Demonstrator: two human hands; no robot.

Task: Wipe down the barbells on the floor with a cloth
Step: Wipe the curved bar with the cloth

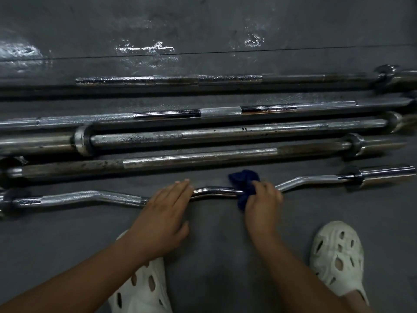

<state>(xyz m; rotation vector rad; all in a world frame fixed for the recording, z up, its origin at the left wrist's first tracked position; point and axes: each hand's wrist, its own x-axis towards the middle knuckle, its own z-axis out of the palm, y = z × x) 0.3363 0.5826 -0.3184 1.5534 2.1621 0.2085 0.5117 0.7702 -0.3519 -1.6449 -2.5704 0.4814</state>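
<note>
I am working on the curl bar [216,192], the bent one lying nearest my feet on the floor [214,245]. My right hand [262,203] has its grip closed on the blue cloth [244,181], bunched over the bar's middle bend. My left hand [165,213] lies flat, fingers straight, pressing the bar to steady it. Beyond lie four straight bars [203,159], side by side, several showing dark spots and dull brown patches. I judge the job is early: this bar is only part wiped, its outer ends and sleeve [388,173] remain, and the rest look untouched.
</note>
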